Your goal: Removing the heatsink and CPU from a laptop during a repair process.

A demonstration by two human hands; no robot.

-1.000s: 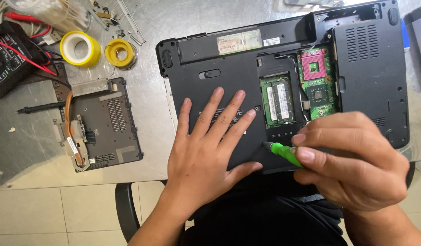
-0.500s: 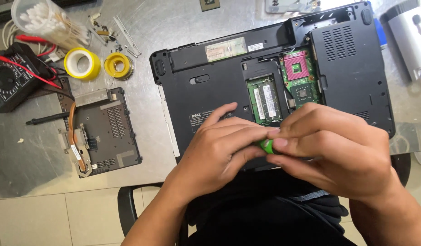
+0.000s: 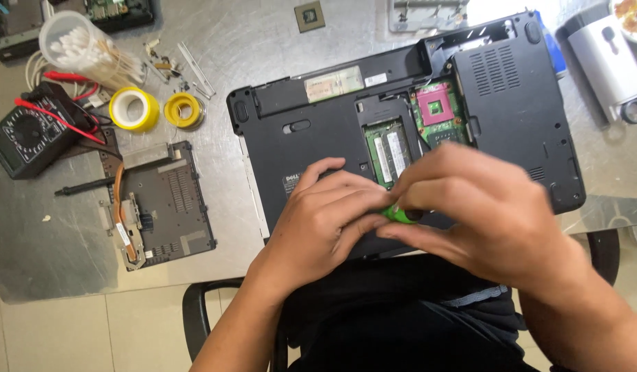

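The left hand (image 3: 325, 220), earlier spread flat on the laptop (image 3: 318, 138), is now curled beside the right hand (image 3: 484, 213); the green screwdriver (image 3: 401, 215) is pinched by both.

Two yellow tape rolls (image 3: 156, 110), black multimeter (image 3: 27, 138), cotton swab tub (image 3: 77, 47).

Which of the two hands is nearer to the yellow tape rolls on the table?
Left. The left hand rests on the laptop, right of the yellow tape rolls; the right hand is farther right.
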